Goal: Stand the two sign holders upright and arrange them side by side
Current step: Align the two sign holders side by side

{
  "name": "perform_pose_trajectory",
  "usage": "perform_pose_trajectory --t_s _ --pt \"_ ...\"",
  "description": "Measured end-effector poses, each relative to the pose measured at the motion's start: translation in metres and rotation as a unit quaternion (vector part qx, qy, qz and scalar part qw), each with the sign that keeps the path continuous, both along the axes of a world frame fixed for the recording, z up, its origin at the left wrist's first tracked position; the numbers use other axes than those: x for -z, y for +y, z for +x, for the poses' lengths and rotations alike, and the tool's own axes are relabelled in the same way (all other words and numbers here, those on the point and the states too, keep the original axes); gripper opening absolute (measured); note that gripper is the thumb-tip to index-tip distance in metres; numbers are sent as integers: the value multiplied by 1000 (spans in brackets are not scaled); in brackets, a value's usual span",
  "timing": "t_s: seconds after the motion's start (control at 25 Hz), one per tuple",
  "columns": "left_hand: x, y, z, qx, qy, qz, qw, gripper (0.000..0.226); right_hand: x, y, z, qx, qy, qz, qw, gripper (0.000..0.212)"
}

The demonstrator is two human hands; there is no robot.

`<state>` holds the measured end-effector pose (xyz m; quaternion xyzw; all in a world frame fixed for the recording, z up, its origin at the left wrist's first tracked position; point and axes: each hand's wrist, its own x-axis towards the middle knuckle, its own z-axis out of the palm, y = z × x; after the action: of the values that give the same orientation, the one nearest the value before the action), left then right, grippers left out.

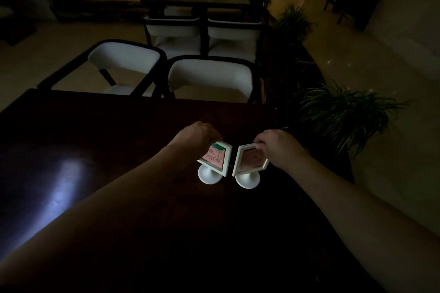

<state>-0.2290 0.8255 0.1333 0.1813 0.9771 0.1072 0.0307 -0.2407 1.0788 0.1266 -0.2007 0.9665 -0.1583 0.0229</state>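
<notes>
At the centre of the frame, on the dark counter (pixel 119 197), two white sign holders are being steadied on their round bases. The left sign holder (pixel 215 158) is being pinched at its top edge by the left hand (pixel 196 134), fingers closed on the frame. The right sign holder (pixel 250 160) is being gripped likewise by the right hand (pixel 277 147). Both are being kept upright, just beside each other; only squaring and release appear left. Beyond, white chairs (pixel 209 76) are being passed over.

L holder (pixel 216 162): white frame w/ pink-green card, upright on round base, face angled twd centre.
R holder (pixel 250 163): white frame, pinkish insert, upright on round base, tilted slightly.
Spacing: side by side, inner edges nearly touching, bases apart.
</notes>
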Motion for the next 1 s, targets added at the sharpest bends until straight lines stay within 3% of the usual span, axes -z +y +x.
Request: perform_pose_trajectory --t_s 1.0 --pt "15 6 4 -93 4 59 994 26 5 -17 4 80 30 8 996 16"
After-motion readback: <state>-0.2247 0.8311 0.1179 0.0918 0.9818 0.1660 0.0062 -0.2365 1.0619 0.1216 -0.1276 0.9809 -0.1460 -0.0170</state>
